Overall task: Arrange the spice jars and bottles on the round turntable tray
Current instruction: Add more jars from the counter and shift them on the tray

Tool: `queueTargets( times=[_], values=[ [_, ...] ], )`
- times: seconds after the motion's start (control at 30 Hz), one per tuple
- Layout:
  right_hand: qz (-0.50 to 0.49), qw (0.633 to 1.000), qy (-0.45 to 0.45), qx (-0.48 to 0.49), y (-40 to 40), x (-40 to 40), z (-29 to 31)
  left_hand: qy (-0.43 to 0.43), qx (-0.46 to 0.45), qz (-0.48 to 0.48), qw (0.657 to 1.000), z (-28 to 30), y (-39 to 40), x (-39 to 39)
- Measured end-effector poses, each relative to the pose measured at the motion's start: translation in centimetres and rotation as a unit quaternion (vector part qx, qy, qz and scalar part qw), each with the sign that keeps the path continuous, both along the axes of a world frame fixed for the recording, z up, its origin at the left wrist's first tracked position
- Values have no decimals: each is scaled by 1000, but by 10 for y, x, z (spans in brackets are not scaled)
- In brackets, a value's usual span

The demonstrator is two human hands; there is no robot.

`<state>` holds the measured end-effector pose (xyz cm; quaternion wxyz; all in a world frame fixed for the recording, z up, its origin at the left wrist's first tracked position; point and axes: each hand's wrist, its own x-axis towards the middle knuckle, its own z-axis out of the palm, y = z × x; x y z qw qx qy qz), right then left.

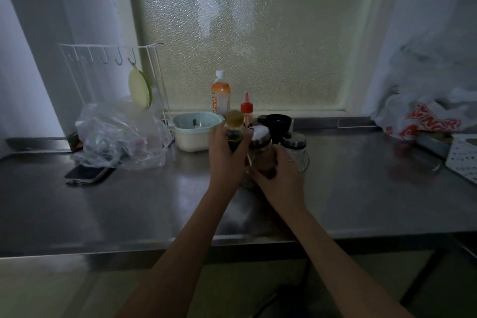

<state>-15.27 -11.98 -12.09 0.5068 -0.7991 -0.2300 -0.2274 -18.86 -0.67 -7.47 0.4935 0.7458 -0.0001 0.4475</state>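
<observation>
Spice jars and bottles stand clustered mid-table on the steel table (361,201), in dim light; no turntable tray can be made out under them. Left hand (224,155): grip curled round a dark-liquid bottle with a yellowish cap (234,126), held upright. Right hand (281,175): grip wrapped round a brown jar with a white lid (261,142), just beside the bottle (the two nearly touching). Glass jar with a metal lid (296,147) stands just right of the right hand. Behind: black-lidded container (278,122), red-capped squeeze bottle (246,108), orange-labelled bottle with a white cap (220,94). Left of these, pale bowl (195,130), clear plastic bag (121,134), phone (86,174). White wire rack (113,72) against the wall.
</observation>
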Motion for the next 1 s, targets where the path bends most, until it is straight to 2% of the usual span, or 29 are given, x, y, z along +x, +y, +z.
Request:
queueTargets(
  times=[0.17,0.37,0.57,0.87,1.0],
  values=[
    [-47,997,-14,54,4,-1,-9,25,-60,-15,998,-3,13,26],
    [-89,994,-21,64,4,0,-14,114,-21,-34,993,-27,8,58],
    [-126,990,-5,64,3,5,-16,190,-33,-54,980,-30,-3,38],
    [-99,994,-36,27,4,-4,-14,141,-34,-30,989,-39,9,42],
    [-58,997,-51,32,6,-9,-11,139,-28,-35,989,-41,16,36]
  ],
)
